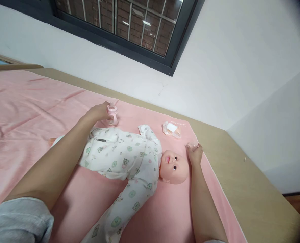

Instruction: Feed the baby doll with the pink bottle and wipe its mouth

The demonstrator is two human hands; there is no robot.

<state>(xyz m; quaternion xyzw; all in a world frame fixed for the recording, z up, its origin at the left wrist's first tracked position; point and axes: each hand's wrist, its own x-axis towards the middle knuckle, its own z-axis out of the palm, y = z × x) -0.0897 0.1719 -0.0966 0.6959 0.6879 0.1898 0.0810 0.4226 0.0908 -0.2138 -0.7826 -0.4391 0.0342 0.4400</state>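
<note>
Left hand [97,113] is wrapped around a small pink baby bottle [112,114] — grip closed on it, bottle upright on the pink blanket [25,111], just beyond the doll's body. Left forearm crosses over the doll's legs.

Baby doll [129,158] lies on its back across the blanket, head toward the right, wearing a white onesie with green animal print. One sleeve sticks up toward the wall, the other runs down toward the camera.

Right hand [195,153] sits just past the doll's head, near the blanket's edge. Fingers curled over something small and clear [192,146] — can't tell what it is, nor whether the grip is actually closed on it.

A small clear packet [172,129] with white and orange contents lies on the blanket, between bottle and right hand, apart from both. The blanket covers a tan bed [243,189] set against a white wall.
</note>
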